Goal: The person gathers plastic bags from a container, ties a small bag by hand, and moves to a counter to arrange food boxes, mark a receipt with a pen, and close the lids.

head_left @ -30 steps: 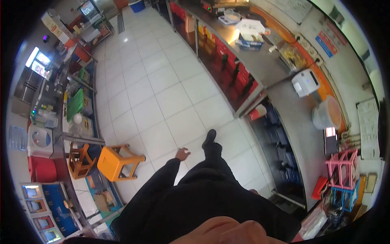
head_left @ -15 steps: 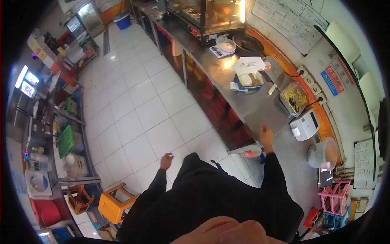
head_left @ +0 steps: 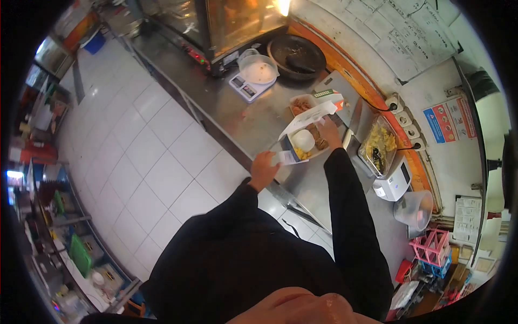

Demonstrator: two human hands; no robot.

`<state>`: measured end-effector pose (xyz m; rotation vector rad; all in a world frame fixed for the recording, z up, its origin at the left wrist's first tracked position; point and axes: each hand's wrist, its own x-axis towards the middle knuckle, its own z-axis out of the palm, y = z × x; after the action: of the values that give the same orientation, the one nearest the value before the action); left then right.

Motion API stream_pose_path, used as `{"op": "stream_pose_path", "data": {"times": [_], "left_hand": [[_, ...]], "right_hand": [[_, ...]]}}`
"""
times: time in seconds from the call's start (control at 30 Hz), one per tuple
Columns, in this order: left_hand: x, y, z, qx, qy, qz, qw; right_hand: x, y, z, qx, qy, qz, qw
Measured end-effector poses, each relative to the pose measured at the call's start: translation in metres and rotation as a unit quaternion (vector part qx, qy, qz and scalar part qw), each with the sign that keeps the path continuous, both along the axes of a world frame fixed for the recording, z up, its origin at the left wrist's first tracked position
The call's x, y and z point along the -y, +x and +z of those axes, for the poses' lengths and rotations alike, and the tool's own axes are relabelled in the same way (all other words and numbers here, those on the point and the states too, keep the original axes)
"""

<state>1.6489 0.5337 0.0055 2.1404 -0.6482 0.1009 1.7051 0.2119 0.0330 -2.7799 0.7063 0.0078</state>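
Observation:
An open cardboard takeaway meal box (head_left: 294, 125) sits on the steel counter, its white lid raised at the back. In it are a white mound of rice (head_left: 303, 140), brown pieces of food (head_left: 319, 141) and some yellow food (head_left: 301, 154). My right hand (head_left: 330, 134) grips the box at its right side by the lid; its fingertips are partly hidden. At the front left corner, my left hand (head_left: 263, 170) has its fingers closed at the edge of a white paper slip or flap (head_left: 288, 157). Behind the lid stands a small tub of reddish food (head_left: 302, 104).
A kitchen scale (head_left: 245, 88) carries a clear plastic bowl (head_left: 259, 71). Beyond are a stone mortar (head_left: 297, 58) and a lit display cabinet (head_left: 243, 27). To the right stand a tray of yellow food (head_left: 379, 143), a white printer (head_left: 393, 179) and a clear bucket (head_left: 414, 210).
I have come closer to the counter. Both hands have moved from beside my body up to the meal box, the left at its front corner, the right at its right side.

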Motion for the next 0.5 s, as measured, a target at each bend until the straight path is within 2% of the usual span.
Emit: {"op": "stream_pose_path", "data": {"times": [0.03, 0.07, 0.13, 0.17, 0.2, 0.27, 0.33, 0.4, 0.5], "left_hand": [[0.024, 0.016, 0.002, 0.010, 0.053, -0.023, 0.998], [0.042, 0.027, 0.000, 0.002, 0.055, -0.036, 0.998], [0.070, 0.041, -0.007, -0.086, 0.199, -0.109, 0.970], [0.076, 0.048, -0.036, -0.088, 0.137, -0.114, 0.980], [0.075, 0.058, -0.036, -0.090, 0.140, -0.129, 0.978], [0.062, 0.079, -0.037, -0.092, 0.257, -0.256, 0.927], [0.034, 0.100, -0.042, -0.079, 0.226, -0.271, 0.932], [0.015, 0.129, -0.015, -0.169, 0.207, -0.219, 0.938], [0.008, 0.186, -0.009, -0.275, 0.065, -0.178, 0.943]], "right_hand": [[0.002, 0.006, -0.007, -0.011, 0.008, 0.000, 1.000], [0.005, 0.010, -0.015, -0.023, 0.015, -0.001, 1.000], [0.001, -0.003, -0.010, -0.048, -0.013, -0.042, 0.998], [0.003, -0.012, -0.010, -0.037, -0.022, -0.056, 0.997], [0.009, -0.023, -0.018, -0.026, -0.030, -0.071, 0.997], [0.019, -0.059, -0.024, -0.034, -0.032, -0.074, 0.996], [0.017, -0.095, -0.023, 0.015, -0.026, -0.111, 0.993], [0.016, -0.128, -0.028, 0.004, -0.044, -0.173, 0.984], [0.005, -0.174, -0.022, 0.041, -0.058, -0.210, 0.975]]}}
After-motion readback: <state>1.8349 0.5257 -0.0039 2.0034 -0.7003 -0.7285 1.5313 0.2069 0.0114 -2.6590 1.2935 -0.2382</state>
